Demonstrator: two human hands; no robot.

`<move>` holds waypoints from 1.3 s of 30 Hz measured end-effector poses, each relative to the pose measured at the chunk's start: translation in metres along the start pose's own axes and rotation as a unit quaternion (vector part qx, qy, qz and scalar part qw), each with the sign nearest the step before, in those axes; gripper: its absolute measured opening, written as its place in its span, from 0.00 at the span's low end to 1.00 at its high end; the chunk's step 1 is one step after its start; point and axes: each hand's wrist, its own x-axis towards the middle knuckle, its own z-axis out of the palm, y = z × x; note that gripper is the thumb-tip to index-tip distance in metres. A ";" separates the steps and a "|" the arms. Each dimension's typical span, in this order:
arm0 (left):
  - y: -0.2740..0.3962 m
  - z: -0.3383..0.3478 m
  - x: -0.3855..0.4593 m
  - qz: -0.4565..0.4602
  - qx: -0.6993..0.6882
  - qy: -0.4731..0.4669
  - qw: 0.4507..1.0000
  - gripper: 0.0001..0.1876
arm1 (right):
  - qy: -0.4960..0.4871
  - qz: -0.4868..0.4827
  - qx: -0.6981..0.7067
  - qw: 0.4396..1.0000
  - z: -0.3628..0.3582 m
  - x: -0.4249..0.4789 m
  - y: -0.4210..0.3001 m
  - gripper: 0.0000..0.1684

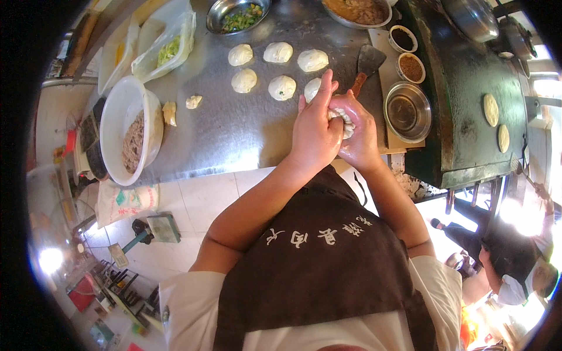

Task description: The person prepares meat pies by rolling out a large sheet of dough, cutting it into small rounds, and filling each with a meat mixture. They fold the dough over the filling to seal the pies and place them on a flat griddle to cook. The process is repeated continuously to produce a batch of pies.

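Note:
A pleated dough bun (348,124) sits cupped between my two hands, above the front edge of the metal worktable (210,145). My right hand (356,127) wraps its outer side. Pressed against the bun from the other side, my left hand (317,127) has its thumb on the pleats and its fingers extended. Beyond my hands, several filled dough balls (279,52) lie in two rows, one partly hidden by my left fingers. A broad spatula (370,60) with a wooden handle rests just past my right hand.
At left stand a white bowl of minced filling (151,127), dough scraps (169,114) and a plastic tub with chopped greens (180,48). To the right are a steel bowl (406,112), seasoning bowls (410,68) and a griddle (465,101) with two flat cakes. Another person (509,245) holds a spatula beside it.

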 end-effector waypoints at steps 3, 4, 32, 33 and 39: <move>-0.001 0.001 -0.001 0.014 0.056 0.029 0.998 0.36 | -0.011 0.029 0.087 0.996 0.000 0.005 -0.007 0.25; -0.002 0.001 0.000 -0.004 0.065 0.017 0.998 0.36 | -0.019 0.022 0.072 0.997 0.001 0.005 -0.006 0.25; 0.007 -0.028 0.013 -0.263 -0.648 0.036 0.714 0.24 | 0.171 -0.023 0.074 0.982 0.023 0.033 -0.035 0.11; 0.008 -0.029 0.013 -0.262 -0.644 0.030 0.718 0.23 | 0.170 -0.021 0.049 0.984 0.024 0.037 -0.042 0.10; -0.004 -0.030 0.008 -0.268 -0.605 0.037 0.749 0.19 | 0.123 -0.033 0.006 0.992 0.030 0.032 -0.037 0.15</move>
